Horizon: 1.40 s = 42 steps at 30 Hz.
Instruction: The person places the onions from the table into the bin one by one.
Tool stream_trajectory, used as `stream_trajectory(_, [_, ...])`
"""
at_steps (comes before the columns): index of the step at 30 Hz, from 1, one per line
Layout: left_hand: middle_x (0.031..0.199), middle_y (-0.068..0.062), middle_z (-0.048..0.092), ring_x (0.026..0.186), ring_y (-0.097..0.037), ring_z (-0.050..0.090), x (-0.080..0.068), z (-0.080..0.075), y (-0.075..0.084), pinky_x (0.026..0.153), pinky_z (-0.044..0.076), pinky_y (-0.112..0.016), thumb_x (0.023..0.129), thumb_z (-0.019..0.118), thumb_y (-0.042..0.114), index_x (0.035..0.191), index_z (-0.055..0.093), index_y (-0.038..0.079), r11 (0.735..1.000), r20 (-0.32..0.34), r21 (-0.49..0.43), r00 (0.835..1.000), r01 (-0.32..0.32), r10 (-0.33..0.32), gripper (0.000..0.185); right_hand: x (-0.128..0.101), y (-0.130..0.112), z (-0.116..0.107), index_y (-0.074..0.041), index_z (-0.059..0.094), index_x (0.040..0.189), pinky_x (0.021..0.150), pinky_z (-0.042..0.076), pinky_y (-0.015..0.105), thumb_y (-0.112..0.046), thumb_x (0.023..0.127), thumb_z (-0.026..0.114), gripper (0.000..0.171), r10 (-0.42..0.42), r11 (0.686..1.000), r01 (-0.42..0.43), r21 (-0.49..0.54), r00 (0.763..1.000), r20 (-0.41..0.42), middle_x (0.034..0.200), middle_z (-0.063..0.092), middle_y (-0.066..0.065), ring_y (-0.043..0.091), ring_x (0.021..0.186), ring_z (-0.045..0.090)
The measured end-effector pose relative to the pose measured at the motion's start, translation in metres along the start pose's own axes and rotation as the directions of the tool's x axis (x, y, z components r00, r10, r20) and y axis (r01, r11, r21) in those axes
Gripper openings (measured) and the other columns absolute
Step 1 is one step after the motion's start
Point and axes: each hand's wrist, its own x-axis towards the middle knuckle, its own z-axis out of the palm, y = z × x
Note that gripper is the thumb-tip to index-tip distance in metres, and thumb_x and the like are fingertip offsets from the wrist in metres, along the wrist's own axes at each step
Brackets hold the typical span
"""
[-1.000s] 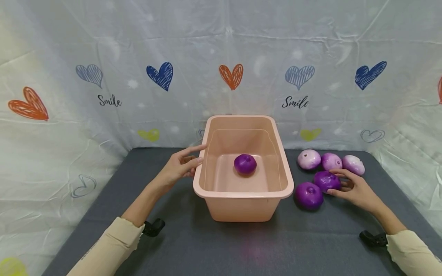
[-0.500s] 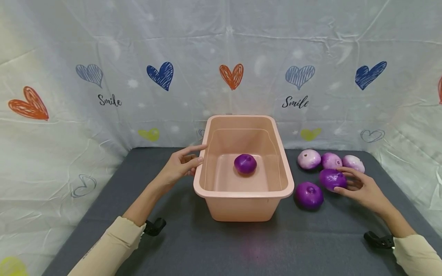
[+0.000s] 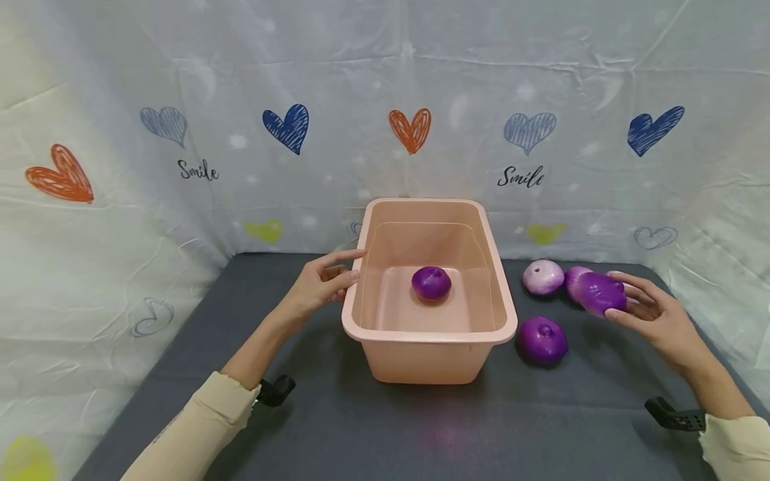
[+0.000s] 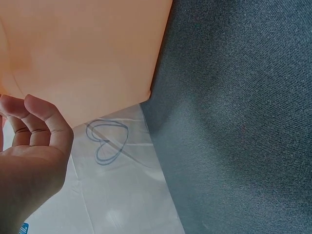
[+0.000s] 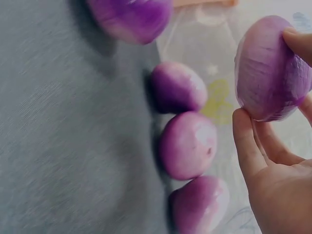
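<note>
My right hand (image 3: 658,317) holds a red onion (image 3: 601,294) between thumb and fingertips, raised over the right side of the table. The right wrist view shows this onion's streaked skin, with the fingers under it and the thumb on its side. At the left, thumb and index finger of my left hand (image 3: 315,284) grip the rim of a peach plastic basin (image 3: 427,364); its other fingers curl beside the outer wall. Inside the basin lies one dark purple onion (image 3: 431,284). Another dark onion (image 3: 543,341) sits just right of the basin.
Three paler onions stand in a row at the back right: the left one (image 3: 543,277), a middle one (image 3: 574,279) partly covered, and a third (image 5: 201,207) mostly hidden in the head view. A grey cloth (image 3: 421,434) covers the table; a printed white curtain (image 3: 349,80) hangs behind.
My right hand has lifted the onion from beside the near one and carried it right and back, in front of the row. The left hand stays at the basin's rim.
</note>
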Motion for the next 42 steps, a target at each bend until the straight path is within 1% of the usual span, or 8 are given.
stream_trajectory(4, [0.097, -0.017, 0.065, 0.073, -0.030, 0.054, 0.003, 0.002, 0.002, 0.069, 0.052, -0.036, 0.102, 0.066, 0.023, 0.148, 0.055, 0.013, 1.000, 0.006, 0.005, 1.000, -0.011, 0.011, 0.048, 0.005, -0.008, -0.001, 0.001, 0.048, 0.146, 0.080, 0.054, 0.023, 0.020, 0.093, 0.060, 0.058, -0.018, 0.994, 0.016, 0.108, 1.000, 0.018, 0.125, 0.063, 0.003, 0.011, 0.106, 0.066])
stream_trajectory(8, [0.094, -0.017, 0.064, 0.072, -0.026, 0.053, 0.003, 0.003, 0.003, 0.069, 0.051, -0.037, 0.102, 0.066, 0.023, 0.148, 0.056, 0.014, 1.000, 0.006, 0.020, 1.000, -0.009, 0.009, 0.048, 0.012, -0.014, 0.001, 0.002, 0.048, 0.146, 0.082, 0.053, 0.023, 0.022, 0.093, 0.058, 0.058, -0.039, 0.989, 0.032, 0.141, 0.998, 0.048, 0.127, 0.062, 0.005, 0.012, 0.109, 0.065])
stream_trajectory(16, [0.093, -0.016, 0.063, 0.071, -0.020, 0.051, 0.001, 0.006, 0.005, 0.070, 0.050, -0.038, 0.102, 0.066, 0.023, 0.147, 0.057, 0.015, 0.999, -0.002, 0.036, 1.000, 0.001, -0.001, 0.046, 0.032, -0.029, 0.008, 0.004, 0.048, 0.146, 0.088, 0.050, 0.021, 0.023, 0.091, 0.060, 0.060, -0.092, 0.990, 0.083, 0.116, 0.993, 0.078, 0.129, 0.060, 0.007, 0.012, 0.113, 0.063])
stream_trajectory(22, [0.096, -0.017, 0.065, 0.072, -0.025, 0.052, 0.003, 0.005, 0.005, 0.071, 0.050, -0.039, 0.102, 0.066, 0.023, 0.147, 0.057, 0.014, 1.000, 0.003, 0.028, 1.000, 0.000, 0.000, 0.047, 0.046, -0.043, 0.015, 0.002, 0.049, 0.147, 0.094, 0.046, 0.020, 0.021, 0.091, 0.063, 0.061, -0.093, 0.992, 0.085, 0.089, 0.991, 0.097, 0.133, 0.059, 0.007, 0.013, 0.118, 0.060])
stream_trajectory(28, [0.100, -0.016, 0.067, 0.075, -0.031, 0.054, 0.003, 0.003, 0.004, 0.074, 0.052, -0.041, 0.101, 0.068, 0.026, 0.146, 0.058, 0.018, 0.999, -0.011, 0.031, 0.999, 0.035, -0.035, 0.047, 0.059, -0.053, 0.026, 0.000, 0.050, 0.147, 0.099, 0.041, 0.018, 0.017, 0.090, 0.067, 0.063, -0.098, 0.995, 0.096, 0.020, 0.988, 0.124, 0.140, 0.053, 0.010, 0.015, 0.125, 0.054])
stream_trajectory(31, [0.103, -0.015, 0.068, 0.077, -0.033, 0.053, 0.003, 0.001, 0.005, 0.074, 0.052, -0.039, 0.100, 0.069, 0.027, 0.146, 0.059, 0.019, 0.998, -0.017, 0.044, 0.999, 0.047, -0.046, 0.047, 0.066, -0.058, 0.031, 0.000, 0.050, 0.147, 0.100, 0.040, 0.018, 0.019, 0.089, 0.067, 0.063, -0.113, 0.994, 0.110, 0.026, 0.983, 0.144, 0.141, 0.051, 0.011, 0.017, 0.125, 0.053])
stream_trajectory(38, [0.102, -0.016, 0.068, 0.073, -0.023, 0.050, 0.004, -0.005, 0.007, 0.074, 0.049, -0.041, 0.099, 0.071, 0.028, 0.145, 0.060, 0.021, 0.996, 0.000, 0.063, 0.998, 0.063, -0.063, 0.048, 0.079, -0.069, 0.045, -0.002, 0.052, 0.146, 0.096, 0.044, 0.020, 0.018, 0.087, 0.070, 0.065, -0.145, 0.989, 0.147, -0.002, 0.977, 0.158, 0.139, 0.053, 0.010, 0.019, 0.121, 0.055])
stream_trajectory(42, [0.099, -0.016, 0.067, 0.072, -0.021, 0.049, 0.005, -0.008, 0.009, 0.075, 0.048, -0.042, 0.099, 0.071, 0.027, 0.146, 0.059, 0.020, 0.995, 0.009, 0.078, 0.997, 0.070, -0.071, 0.049, 0.086, -0.076, 0.054, -0.003, 0.053, 0.146, 0.095, 0.047, 0.022, 0.015, 0.087, 0.071, 0.064, -0.143, 0.989, 0.149, -0.021, 0.975, 0.171, 0.139, 0.054, 0.009, 0.020, 0.120, 0.056])
